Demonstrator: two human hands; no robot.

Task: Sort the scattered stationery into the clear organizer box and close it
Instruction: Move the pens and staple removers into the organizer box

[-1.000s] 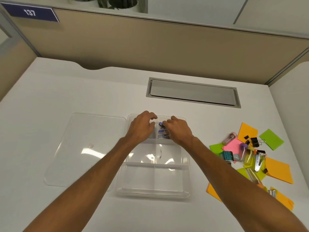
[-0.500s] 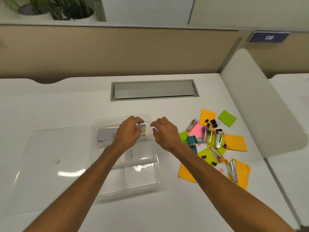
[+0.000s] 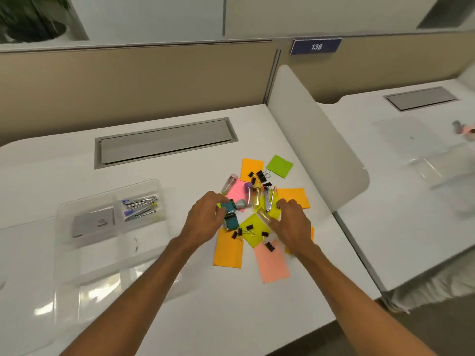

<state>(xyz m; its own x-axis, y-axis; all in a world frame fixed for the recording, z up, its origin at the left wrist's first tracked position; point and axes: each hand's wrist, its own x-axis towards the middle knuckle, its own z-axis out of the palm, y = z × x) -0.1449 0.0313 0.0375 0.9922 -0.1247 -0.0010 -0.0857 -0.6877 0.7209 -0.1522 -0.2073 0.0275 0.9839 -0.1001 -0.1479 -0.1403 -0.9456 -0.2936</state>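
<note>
**Stationery Tally**

There is one clear organizer box (image 3: 109, 195). It holds one grey card (image 3: 93, 223) and two metal tools (image 3: 140, 201) with purple ends. A third similar tool lies in the loose pile.

The pile has nine sticky notes (image 3: 228, 249): four orange, three green or yellow-green, and two pink. There are about nine black binder clips (image 3: 269, 246), at least four small tubes (image 3: 228, 182), and two teal pieces (image 3: 232, 222), kind unclear.

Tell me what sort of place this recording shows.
Most likely an open-plan office: a white desk with a built-in cable hatch, a beige partition carrying a number sign reading 138, and a neighbouring desk beyond a white divider.
</note>
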